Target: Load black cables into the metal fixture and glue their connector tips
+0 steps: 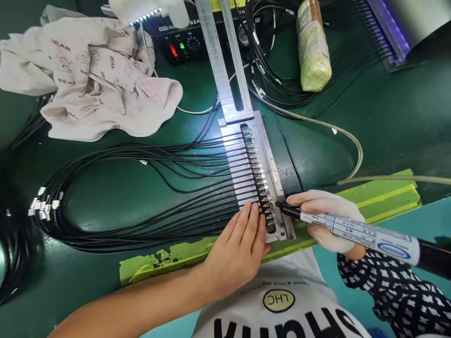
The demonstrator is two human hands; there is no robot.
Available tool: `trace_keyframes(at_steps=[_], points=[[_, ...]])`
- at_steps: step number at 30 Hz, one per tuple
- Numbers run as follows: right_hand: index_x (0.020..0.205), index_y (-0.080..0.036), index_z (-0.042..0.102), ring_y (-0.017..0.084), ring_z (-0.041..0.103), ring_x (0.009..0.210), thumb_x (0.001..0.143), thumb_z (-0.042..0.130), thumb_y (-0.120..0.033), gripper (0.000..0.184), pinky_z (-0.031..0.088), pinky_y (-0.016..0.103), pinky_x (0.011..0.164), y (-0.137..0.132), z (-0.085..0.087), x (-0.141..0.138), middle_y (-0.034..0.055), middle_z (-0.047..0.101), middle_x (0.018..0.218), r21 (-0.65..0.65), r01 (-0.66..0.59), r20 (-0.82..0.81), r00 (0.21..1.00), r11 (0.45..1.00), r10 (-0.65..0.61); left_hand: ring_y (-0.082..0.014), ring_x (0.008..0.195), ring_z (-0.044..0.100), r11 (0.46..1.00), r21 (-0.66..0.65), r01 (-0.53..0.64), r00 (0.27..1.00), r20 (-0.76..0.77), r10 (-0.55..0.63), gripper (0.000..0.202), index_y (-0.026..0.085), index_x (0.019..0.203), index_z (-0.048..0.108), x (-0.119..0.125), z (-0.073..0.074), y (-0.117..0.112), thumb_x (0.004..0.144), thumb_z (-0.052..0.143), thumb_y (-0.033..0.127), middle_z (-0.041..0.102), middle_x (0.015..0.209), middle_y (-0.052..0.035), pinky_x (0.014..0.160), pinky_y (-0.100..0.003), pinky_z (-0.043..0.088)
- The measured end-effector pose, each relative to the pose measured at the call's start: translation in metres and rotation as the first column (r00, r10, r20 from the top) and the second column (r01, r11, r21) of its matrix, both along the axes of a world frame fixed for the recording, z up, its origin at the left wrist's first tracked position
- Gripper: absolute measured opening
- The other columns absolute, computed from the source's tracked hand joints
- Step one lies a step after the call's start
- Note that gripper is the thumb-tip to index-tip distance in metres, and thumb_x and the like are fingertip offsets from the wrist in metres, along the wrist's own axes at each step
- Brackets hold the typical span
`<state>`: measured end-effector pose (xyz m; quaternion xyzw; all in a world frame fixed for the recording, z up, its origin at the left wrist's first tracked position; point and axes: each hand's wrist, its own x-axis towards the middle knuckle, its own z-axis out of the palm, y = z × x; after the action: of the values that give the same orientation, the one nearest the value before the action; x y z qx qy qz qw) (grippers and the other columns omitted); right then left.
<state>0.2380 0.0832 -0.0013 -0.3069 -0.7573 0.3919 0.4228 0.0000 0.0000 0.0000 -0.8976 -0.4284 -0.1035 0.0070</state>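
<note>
A green-topped workbench (338,141) under everything, crowded along the far side: a crumpled cloth printed with BEAR (91,80), a black power unit (178,44) with red and green lights, a wrapped roll (313,47), coiled black leads (278,61), and a pale tube (398,178) curving toward the right.

Nearer, a long loop of black cables (141,155) sweeping in from the left, with silver tags (44,204) bunched at its far bend. The cable ends fanning into a slotted metal jig (232,159), which rests partly on a yellow-green strip (373,199) at the near edge of the bench.

Every visible cable end lying in its own slot, side by side in a single row: the laying-in apparently complete, with no loose end in view. Left hand (239,249) bare and open, fingers flat across the cables just beside the lower part of the row. Right hand (326,220) in a pale glove, closed around a marker pen (359,237), its black tip (278,204) right beside the lower cable ends. Any marks on those ends too small to tell, so how many are done and how many are left remains uncertain.
</note>
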Motion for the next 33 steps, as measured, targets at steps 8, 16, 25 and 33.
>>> trace_keyframes(at_steps=[8, 16, 25, 33], points=[[0.116, -0.022, 0.064, 0.024, 0.072, 0.105, 0.079, 0.072, -0.021, 0.038, 0.061, 0.034, 0.086, 0.0005, -0.0074, 0.005, 0.0125, 0.072, 0.12, 0.07, -0.079, 0.155, 0.986, 0.994, 0.067, -0.0417, 0.134, 0.052, 0.999, -0.04, -0.018, 0.999, -0.032, 0.017, 0.054, 0.0, 0.129, 0.06, 0.0066, 0.0036, -0.0022, 0.092, 0.064, 0.039, 0.054, 0.14, -0.0297, 0.104, -0.049, 0.053], [0.113, -0.027, 0.065, 0.024, 0.074, 0.1, 0.082, 0.07, -0.024, 0.032, 0.063, 0.035, 0.081, 0.0019, -0.0009, -0.0031, 0.0094, 0.075, 0.113, 0.055, -0.013, 0.156, 0.988, 0.998, 0.005, -0.0427, 0.133, 0.053, 0.999, -0.053, -0.011, 0.999, -0.033, 0.009, 0.055, -0.001, 0.13, 0.059, 0.0055, 0.0039, -0.0022, 0.092, 0.063, 0.039, 0.053, 0.14, -0.0307, 0.103, -0.05, 0.053], [0.117, -0.029, 0.064, 0.026, 0.075, 0.096, 0.082, 0.068, -0.027, 0.034, 0.065, 0.038, 0.075, 0.0012, -0.0007, 0.0015, 0.0094, 0.075, 0.113, 0.065, -0.041, 0.166, 0.986, 0.997, 0.03, -0.0414, 0.128, 0.058, 1.0, -0.011, -0.012, 0.999, -0.031, 0.011, 0.053, -0.001, 0.127, 0.062, 0.0068, 0.0041, 0.0, 0.093, 0.062, 0.04, 0.058, 0.136, -0.0295, 0.099, -0.048, 0.054], [0.113, -0.023, 0.068, 0.027, 0.076, 0.089, 0.079, 0.066, -0.019, 0.034, 0.065, 0.041, 0.066, 0.0028, -0.0021, -0.0007, 0.0119, 0.076, 0.108, 0.119, -0.044, 0.104, 0.994, 0.992, 0.032, -0.0423, 0.127, 0.058, 1.0, 0.016, -0.02, 1.0, -0.003, 0.02, 0.054, -0.003, 0.126, 0.061, 0.0066, 0.0011, -0.0009, 0.093, 0.064, 0.039, 0.059, 0.135, -0.0296, 0.098, -0.048, 0.054]])
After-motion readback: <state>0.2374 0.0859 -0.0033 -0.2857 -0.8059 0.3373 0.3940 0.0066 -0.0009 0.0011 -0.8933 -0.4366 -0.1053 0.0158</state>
